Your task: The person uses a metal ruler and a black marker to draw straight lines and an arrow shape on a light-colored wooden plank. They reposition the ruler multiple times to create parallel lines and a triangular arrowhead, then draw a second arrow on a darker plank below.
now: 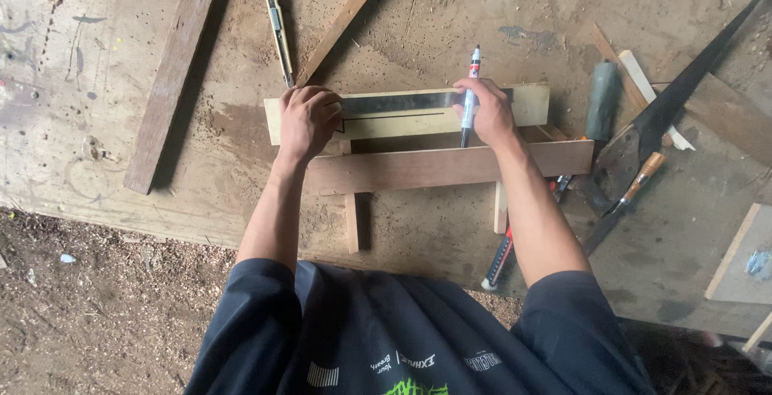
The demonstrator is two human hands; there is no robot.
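On the dusty plywood surface [104,57] we go left to right: a long dark wood plank [173,73] lies steeply slanted, then a yellow utility knife [279,33] lies near-vertical, just above the left hand [307,119]. Left hand presses flat, fingers spread, on the left end of a metal ruler [394,103]; it pins, does not clasp. Ruler lies on a pale wood strip [531,102], long axis left-right, running between both hands. A darker board [434,167] sits just below, parallel to it. Right hand [488,114] is clenched on a marker [469,98], which stands near-vertical across the ruler, capped end away from us, tip toward the darker board. Marker is at the ruler's right part, so the right hand is the nearer one. Further right: a grey-green cylinder [601,99], a handsaw [683,90] slanting up-right, a wooden-handled tool [639,180].
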